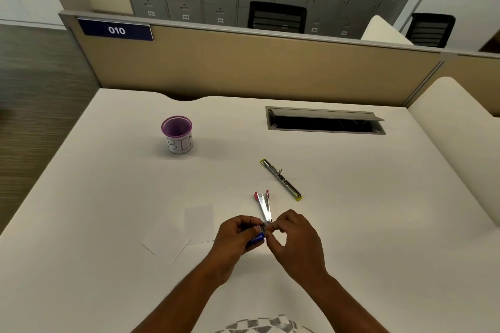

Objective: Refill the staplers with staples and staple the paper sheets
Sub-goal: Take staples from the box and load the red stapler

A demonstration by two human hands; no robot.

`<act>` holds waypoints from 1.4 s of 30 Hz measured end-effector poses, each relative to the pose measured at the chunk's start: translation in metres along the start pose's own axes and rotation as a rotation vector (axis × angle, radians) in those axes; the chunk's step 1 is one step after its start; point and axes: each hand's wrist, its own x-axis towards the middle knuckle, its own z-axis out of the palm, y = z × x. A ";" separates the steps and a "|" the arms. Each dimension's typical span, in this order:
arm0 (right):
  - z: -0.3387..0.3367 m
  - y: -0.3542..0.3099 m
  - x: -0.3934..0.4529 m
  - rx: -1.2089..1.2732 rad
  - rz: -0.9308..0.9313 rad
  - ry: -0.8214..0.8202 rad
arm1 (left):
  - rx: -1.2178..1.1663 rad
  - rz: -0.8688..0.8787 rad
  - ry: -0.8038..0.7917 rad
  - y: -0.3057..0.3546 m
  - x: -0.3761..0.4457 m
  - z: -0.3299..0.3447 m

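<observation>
We have the red stapler [263, 207] lying open on the bench [351, 224], directly beyond our two hands. Its long axis runs away from us, leaning slightly left: the near, hinged end sits right at our fingertips, and the red-tipped ends splay apart at the far end. The bright metal channel faces up.

Our left hand [234, 235] curls round a small blue box [256, 238], probably the staples. Our right hand [290, 235] pinches thumb and forefinger together at the box's mouth, touching or just beside the stapler's near end; whether a strip of staples is between them is too small to tell. Both hands are about equally near the stapler, but the right is free to carry a strip forward along the channel, so we judge the next move is its own.

A yellow stapler [280, 180] lies opened flat, farther off to the right, its axis slanting from far-left to near-right, well apart from either hand. White sheets [189, 227] lie on the bench just left of our left hand.
</observation>
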 end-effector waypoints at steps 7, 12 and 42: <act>-0.002 0.002 0.006 0.083 0.100 -0.042 | 0.044 0.020 -0.021 -0.003 0.002 -0.001; -0.004 0.006 0.008 0.055 0.151 -0.036 | 0.040 0.034 -0.033 -0.005 0.004 0.001; -0.001 0.007 -0.004 0.156 0.171 0.015 | -0.061 0.041 -0.048 -0.008 -0.009 0.009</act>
